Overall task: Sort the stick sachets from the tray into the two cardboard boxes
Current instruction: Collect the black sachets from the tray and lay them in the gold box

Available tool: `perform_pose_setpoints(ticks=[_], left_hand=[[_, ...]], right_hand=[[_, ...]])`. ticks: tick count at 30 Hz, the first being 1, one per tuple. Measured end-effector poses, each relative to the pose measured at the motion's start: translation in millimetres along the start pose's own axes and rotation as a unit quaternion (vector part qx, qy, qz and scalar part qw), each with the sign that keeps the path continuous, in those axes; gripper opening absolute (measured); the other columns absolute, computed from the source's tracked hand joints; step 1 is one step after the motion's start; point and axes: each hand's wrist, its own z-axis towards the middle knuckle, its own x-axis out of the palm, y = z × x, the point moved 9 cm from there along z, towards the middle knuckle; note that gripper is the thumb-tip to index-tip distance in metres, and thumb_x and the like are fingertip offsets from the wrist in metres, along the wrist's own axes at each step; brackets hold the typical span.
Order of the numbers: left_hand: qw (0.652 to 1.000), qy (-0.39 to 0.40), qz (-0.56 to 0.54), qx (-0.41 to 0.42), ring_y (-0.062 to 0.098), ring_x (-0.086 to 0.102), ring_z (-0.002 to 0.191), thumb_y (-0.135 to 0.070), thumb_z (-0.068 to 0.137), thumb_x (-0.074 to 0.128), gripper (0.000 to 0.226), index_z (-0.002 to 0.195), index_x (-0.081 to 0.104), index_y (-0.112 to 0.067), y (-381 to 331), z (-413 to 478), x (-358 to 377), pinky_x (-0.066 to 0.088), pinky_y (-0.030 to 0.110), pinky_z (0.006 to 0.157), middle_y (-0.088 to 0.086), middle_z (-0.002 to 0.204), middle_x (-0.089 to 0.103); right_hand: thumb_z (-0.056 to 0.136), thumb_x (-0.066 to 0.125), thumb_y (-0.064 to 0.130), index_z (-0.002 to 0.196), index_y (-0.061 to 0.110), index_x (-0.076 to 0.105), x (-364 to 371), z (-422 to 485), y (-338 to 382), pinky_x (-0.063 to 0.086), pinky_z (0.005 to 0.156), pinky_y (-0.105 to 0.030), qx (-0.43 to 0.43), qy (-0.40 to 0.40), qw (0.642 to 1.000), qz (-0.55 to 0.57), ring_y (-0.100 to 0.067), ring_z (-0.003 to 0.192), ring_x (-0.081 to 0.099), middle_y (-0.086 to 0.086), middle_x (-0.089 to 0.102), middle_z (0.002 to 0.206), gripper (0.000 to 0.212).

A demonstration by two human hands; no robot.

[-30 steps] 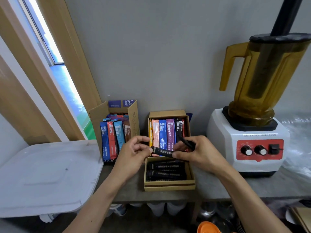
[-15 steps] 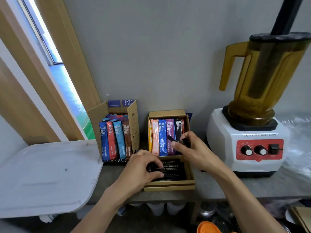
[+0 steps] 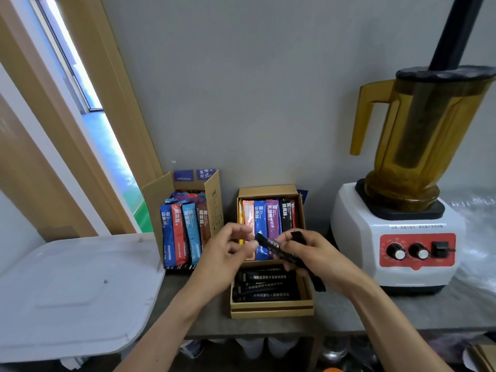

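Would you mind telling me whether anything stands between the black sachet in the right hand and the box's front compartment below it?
Nothing visible does. The right hand holds the black sachet above the open-topped front compartment; the left hand is beside the sachet's left end, not under it.

your right hand [image 3: 316, 253] grips black stick sachets [image 3: 271, 245], tilted, above the right cardboard box [image 3: 271, 314]. your left hand [image 3: 225, 253] sits just beside their upper end, fingers loosely spread. more black sachets [image 3: 265, 285] lie flat in the box's front compartment; coloured sachets [image 3: 260, 218] stand behind.
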Motion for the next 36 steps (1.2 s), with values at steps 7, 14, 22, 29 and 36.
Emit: perform_pose_setpoints(ticks=[7, 14, 22, 29, 36], left_hand=[[0.986, 0.029, -0.142, -0.078, 0.021, 0.077, 0.1, -0.016, 0.097, 0.067, 0.017, 0.111, 0.076, -0.01, 7.2, 4.3, 4.0, 0.065, 0.035, 0.083, 0.008, 0.107, 0.077], [0.997, -0.006, -0.076, -0.02, 0.011, 0.075, 0.106, -0.004, 0.094, 0.07, 0.021, 0.111, 0.075, -0.017, 4.8, 1.1, -11.4, 0.064, 0.027, 0.079, 0.001, 0.11, 0.078], [0.996, -0.007, 0.092, 0.005, -0.006, 0.064, 0.111, -0.019, 0.095, 0.073, 0.018, 0.105, 0.076, -0.033, 16.8, 0.8, -16.0, 0.057, 0.01, 0.074, -0.016, 0.108, 0.073], [0.968, -0.021, 0.243, 0.053, -0.011, 0.061, 0.104, -0.029, 0.095, 0.072, 0.015, 0.107, 0.075, -0.037, 21.0, -0.7, -11.0, 0.055, 0.014, 0.082, -0.024, 0.11, 0.068], [0.962, 0.031, 0.249, 0.11, -0.007, 0.056, 0.115, -0.033, 0.094, 0.072, 0.017, 0.109, 0.075, -0.039, 10.6, -4.9, 6.0, 0.053, 0.022, 0.094, -0.026, 0.111, 0.066]], right_hand=[[0.084, 0.085, 0.015, 0.1, 0.012, 0.07, -4.7, 0.5, 0.2, 0.065, 0.088, -0.042, -0.027, -0.004, 0.999, -0.033, -0.013, 0.112, 0.071, 0.003, 0.073, 0.118, 0.023], [0.075, 0.09, 0.008, 0.108, 0.007, 0.064, -23.4, -3.2, 0.5, 0.065, 0.077, -0.033, -0.046, -0.063, 0.997, 0.008, -0.011, 0.111, 0.073, 0.0, 0.072, 0.12, 0.042], [0.088, 0.081, 0.021, 0.103, 0.015, 0.07, -27.0, 2.3, -3.1, 0.066, 0.084, -0.039, -0.055, -0.076, 0.995, -0.024, -0.008, 0.111, 0.072, 0.005, 0.075, 0.114, 0.019], [0.086, 0.082, 0.036, 0.097, 0.027, 0.068, -17.4, 10.0, -11.9, 0.065, 0.081, -0.034, -0.057, -0.075, 0.969, -0.228, -0.005, 0.101, 0.071, 0.012, 0.071, 0.111, 0.02], [0.084, 0.077, 0.057, 0.092, 0.035, 0.059, -28.9, 11.2, -3.9, 0.064, 0.077, -0.029, -0.069, -0.159, 0.941, -0.29, -0.004, 0.099, 0.07, 0.016, 0.069, 0.112, 0.03]])
